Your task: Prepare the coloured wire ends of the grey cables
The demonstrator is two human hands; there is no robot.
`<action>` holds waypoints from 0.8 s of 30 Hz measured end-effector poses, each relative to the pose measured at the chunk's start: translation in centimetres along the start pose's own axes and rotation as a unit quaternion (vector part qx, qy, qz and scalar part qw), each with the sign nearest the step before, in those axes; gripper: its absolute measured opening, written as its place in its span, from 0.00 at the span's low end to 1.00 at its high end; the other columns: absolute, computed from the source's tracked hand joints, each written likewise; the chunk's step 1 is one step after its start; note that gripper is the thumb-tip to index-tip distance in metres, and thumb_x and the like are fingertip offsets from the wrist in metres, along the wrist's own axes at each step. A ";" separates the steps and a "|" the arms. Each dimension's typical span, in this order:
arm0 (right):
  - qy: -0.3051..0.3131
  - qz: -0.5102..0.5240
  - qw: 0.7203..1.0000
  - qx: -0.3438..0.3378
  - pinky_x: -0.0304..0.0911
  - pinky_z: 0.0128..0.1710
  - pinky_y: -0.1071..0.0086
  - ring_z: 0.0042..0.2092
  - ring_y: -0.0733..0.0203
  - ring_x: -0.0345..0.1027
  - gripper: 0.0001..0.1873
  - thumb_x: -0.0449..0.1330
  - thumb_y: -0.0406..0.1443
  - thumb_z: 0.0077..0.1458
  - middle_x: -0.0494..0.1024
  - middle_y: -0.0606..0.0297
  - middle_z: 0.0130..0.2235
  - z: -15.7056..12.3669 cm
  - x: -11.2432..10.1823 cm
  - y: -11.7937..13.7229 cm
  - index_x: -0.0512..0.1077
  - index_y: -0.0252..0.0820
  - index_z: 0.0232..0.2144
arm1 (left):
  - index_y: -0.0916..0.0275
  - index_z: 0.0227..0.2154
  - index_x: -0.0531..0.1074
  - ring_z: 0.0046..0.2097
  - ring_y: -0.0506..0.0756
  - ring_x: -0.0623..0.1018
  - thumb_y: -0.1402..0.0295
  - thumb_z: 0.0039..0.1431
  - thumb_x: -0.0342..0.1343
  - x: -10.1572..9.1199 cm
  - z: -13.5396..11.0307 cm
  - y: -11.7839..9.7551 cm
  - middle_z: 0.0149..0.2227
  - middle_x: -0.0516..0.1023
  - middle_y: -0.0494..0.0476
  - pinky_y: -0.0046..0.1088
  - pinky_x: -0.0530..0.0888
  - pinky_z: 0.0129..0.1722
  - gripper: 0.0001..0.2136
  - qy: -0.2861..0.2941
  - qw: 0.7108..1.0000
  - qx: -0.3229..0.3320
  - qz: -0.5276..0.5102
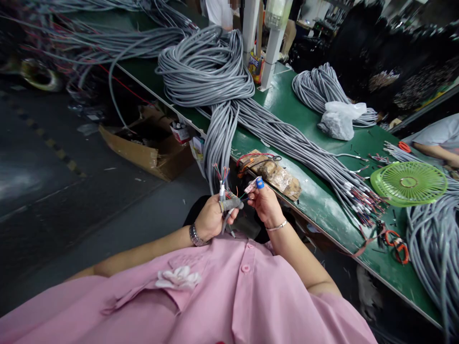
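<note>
My left hand (212,216) is closed around grey cable ends (222,191), held in front of the pink shirt. One of its fingers wears a grey covering (231,204). Thin coloured wires (223,173) fan out of a white-wrapped cable end above that hand. To its right, my right hand (268,206) pinches a small pale pink piece (252,185) whose kind I cannot make out; a blue cover (260,183) sits on the thumb. Fine wires run between the two hands. From the table edge, a bundle of grey cables (220,138) hangs down behind the left hand.
A large cable coil (206,67) lies on the green table (315,222), with cables stretching right. A taped block (276,174), green fan (409,182) and orange-handled tool (396,246) are there too. A cardboard box (138,150) stands left; another person's arm (435,152) shows right.
</note>
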State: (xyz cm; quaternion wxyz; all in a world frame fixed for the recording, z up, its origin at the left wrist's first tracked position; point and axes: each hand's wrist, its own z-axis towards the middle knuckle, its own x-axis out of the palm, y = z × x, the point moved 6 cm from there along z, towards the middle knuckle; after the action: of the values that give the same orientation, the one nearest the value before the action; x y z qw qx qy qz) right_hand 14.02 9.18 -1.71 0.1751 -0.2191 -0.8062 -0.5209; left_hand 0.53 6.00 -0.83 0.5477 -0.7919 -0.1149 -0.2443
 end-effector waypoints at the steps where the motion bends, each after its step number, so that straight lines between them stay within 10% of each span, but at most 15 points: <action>1: 0.005 0.008 1.000 0.001 0.63 0.21 0.77 0.23 0.71 0.62 0.20 0.67 0.50 0.46 0.72 0.72 0.25 0.0 0.1 0.1 0.70 0.41 0.30 | 0.66 0.25 0.71 0.14 0.45 0.65 0.63 0.49 0.63 0.0 0.1 -0.1 0.15 0.70 0.49 0.19 0.59 0.13 0.10 -0.008 1.000 0.006 -0.008; 13: 0.053 0.110 0.992 0.020 0.66 0.35 0.73 0.34 0.67 0.71 0.13 0.66 0.44 0.51 0.81 0.65 0.37 0.1 0.6 -0.4 0.75 0.43 0.36 | 0.64 0.25 0.69 0.15 0.47 0.67 0.64 0.48 0.63 0.5 0.4 0.7 0.16 0.72 0.49 0.21 0.61 0.14 0.10 -0.034 0.999 -0.002 0.005; 24: 0.099 0.024 0.991 0.085 0.69 0.30 0.72 0.30 0.66 0.69 0.27 0.57 0.57 0.52 0.78 0.62 0.33 -1.0 -0.2 -0.5 0.74 0.39 0.35 | 0.65 0.26 0.72 0.15 0.47 0.68 0.62 0.48 0.63 -0.7 -1.0 0.7 0.17 0.72 0.50 0.21 0.63 0.14 0.11 -0.035 0.999 0.006 0.033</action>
State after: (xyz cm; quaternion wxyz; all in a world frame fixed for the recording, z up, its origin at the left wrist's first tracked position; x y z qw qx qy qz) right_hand 14.01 8.05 -1.81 0.2848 -0.1698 -0.8205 -0.4657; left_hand 0.01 4.88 -1.44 0.5559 -0.8000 -0.1097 -0.1972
